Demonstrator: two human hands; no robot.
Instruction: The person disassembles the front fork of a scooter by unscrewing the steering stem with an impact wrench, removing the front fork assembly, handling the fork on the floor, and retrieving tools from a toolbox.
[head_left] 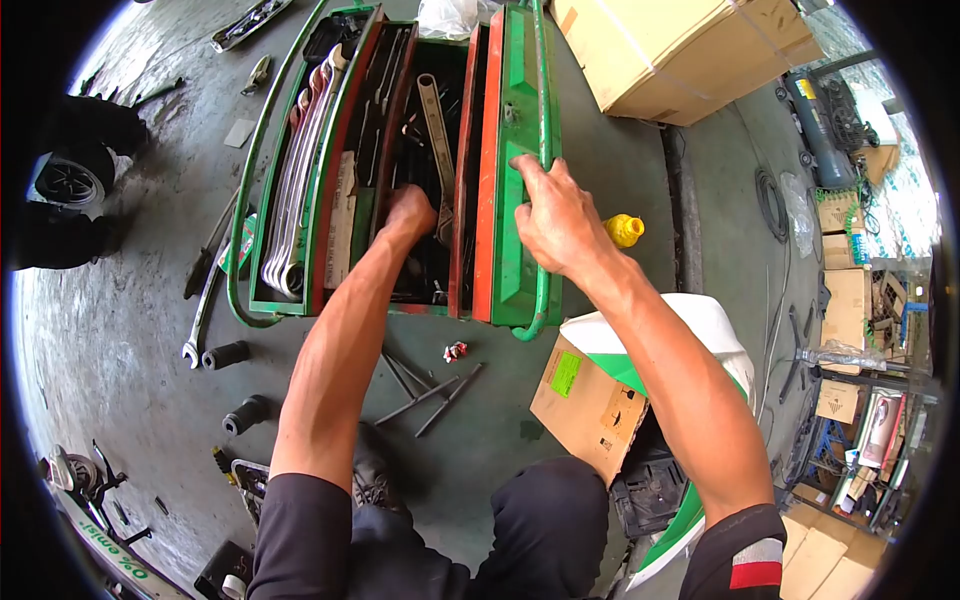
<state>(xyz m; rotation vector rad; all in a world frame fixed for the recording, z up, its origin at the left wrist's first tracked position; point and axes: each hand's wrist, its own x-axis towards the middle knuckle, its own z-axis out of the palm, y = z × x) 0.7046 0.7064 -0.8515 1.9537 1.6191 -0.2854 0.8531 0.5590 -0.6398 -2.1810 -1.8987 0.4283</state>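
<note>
A green and red cantilever toolbox (508, 272) stands opened out on the floor before me. My left hand (408, 212) reaches down into its middle compartment, curled like a fist; the fingertips and anything in them are hidden. Close by it, a large wrench (434, 125) leans in the compartment. On the right side, my right hand (562, 215) is wrapped round the toolbox's green tubular handle (544, 100), its fingers against the outer tray. Several combination wrenches (302, 200) lie side by side in the left tray, near a worn pale strip (340, 215).
Several metal rods (440, 405) and black sockets (245, 413) lie on the floor, with a long wrench (205, 315) left of the toolbox. A yellow bottle (624, 230) stands to the right. Cardboard boxes (690, 60) and a loose cardboard piece (585, 410) are nearby.
</note>
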